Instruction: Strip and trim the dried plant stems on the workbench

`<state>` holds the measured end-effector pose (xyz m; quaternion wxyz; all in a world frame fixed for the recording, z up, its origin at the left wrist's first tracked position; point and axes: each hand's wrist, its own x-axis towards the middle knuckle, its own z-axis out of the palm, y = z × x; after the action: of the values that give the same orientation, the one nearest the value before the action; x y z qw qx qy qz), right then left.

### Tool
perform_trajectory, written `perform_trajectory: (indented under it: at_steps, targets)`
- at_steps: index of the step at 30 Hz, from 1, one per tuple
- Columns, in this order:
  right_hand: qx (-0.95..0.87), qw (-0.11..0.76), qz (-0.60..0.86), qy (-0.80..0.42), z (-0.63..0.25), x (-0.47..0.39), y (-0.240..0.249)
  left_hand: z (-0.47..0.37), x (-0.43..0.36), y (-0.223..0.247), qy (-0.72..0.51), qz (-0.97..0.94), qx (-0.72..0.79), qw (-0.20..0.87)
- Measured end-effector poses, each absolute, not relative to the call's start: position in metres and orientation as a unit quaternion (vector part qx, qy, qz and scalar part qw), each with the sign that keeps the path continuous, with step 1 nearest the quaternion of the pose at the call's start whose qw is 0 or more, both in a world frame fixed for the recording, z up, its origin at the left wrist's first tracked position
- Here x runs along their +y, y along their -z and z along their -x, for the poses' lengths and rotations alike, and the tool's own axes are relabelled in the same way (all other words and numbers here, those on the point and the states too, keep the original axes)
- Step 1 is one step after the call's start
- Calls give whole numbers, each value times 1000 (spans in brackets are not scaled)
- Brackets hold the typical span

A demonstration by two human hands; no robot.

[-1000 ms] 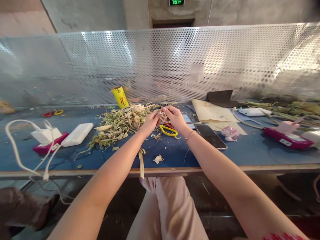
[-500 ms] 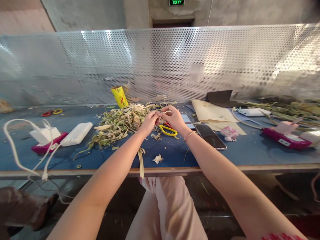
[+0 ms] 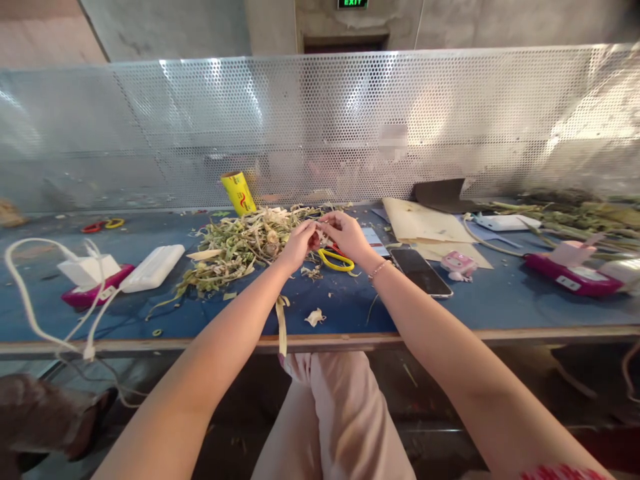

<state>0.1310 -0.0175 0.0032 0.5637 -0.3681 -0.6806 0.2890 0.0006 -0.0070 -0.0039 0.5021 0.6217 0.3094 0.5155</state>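
Note:
My left hand [image 3: 300, 244] and my right hand [image 3: 344, 233] meet over the table, fingertips pinched together. Whatever small piece is between them is mostly hidden by the fingers. A heap of dried plant scraps [image 3: 240, 247], pale and greenish, lies just left of and behind my left hand. Under my right hand are scissors with yellow handle loops [image 3: 339, 261], their other end covered by the hand. A small clump of scraps [image 3: 312, 272] and a whitish crumpled piece [image 3: 315, 317] lie on the blue tabletop nearer to me.
A yellow tube [image 3: 239, 193] stands behind the heap. To the right are a phone [image 3: 421, 272], brown paper [image 3: 425, 223], a pink case [image 3: 459, 265] and a magenta power strip [image 3: 575, 275]. At left lie a white power bank [image 3: 153, 268] with cables and red-yellow scissors [image 3: 103, 225]. Perforated metal panel [image 3: 320, 127] behind.
The fingertips of both hands have shifted slightly against each other, and less of the pale piece between them shows. The camera view has moved very little; the things on the table stay put.

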Motion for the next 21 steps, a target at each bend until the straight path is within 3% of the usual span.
perform_trajectory:
  at_steps: [21]
  targets:
    - [-633, 620, 390, -252, -131, -14, 1, -3, -10, 5, -502, -650, 246, 514]
